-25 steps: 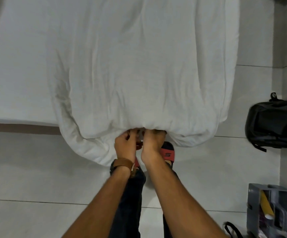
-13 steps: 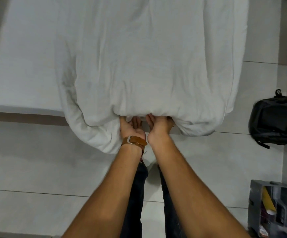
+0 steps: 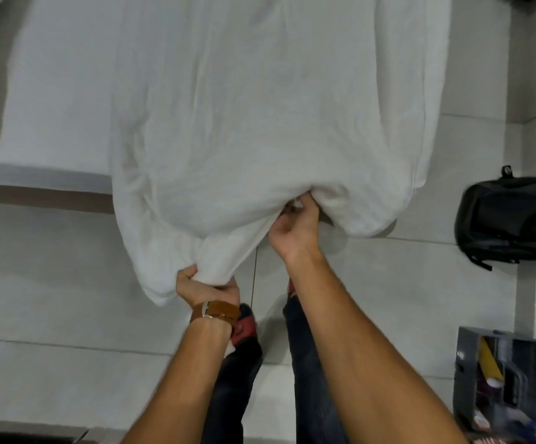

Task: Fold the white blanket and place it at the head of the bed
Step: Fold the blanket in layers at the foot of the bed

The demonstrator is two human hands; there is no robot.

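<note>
1. Pale tiled floor [image 3: 52, 299] all around, with a bed under a white fitted sheet [image 3: 58, 91] up ahead of both hands. You can see the brown wooden bed frame edge [image 3: 42, 197] off to the left of the left hand, a bit further away.
2. The big white crumpled fabric blanket [image 3: 260, 107] is spread over the bed, and its near end hangs off the edge toward the person, bunched up right at the hands.
3. Left hand [image 3: 205, 288] has its fingers curled tight around a gathered wad of the blanket's lower edge, pulled down low and close to the body. There's a tan leather watch strap [image 3: 217, 310] on that wrist.
4. Right hand [image 3: 297, 230] is higher up and further forward than the left, fingers curled in and pinching a fold of the blanket from underneath. Fingertips are mostly buried in the cloth, so can't say exactly how many are on it.
5. The cloth is stretched taut between the two hands, which sit apart from each other.
6. Below the hands you get dark trouser legs [image 3: 234, 379] and a red and black sandal [image 3: 244, 325] just past the left wrist.
7. Well off to the right of the right hand there's a black backpack [image 3: 510, 219] lying on the floor, and nearer the person on that side a grey open box with mixed stuff in it [image 3: 497, 379].
</note>
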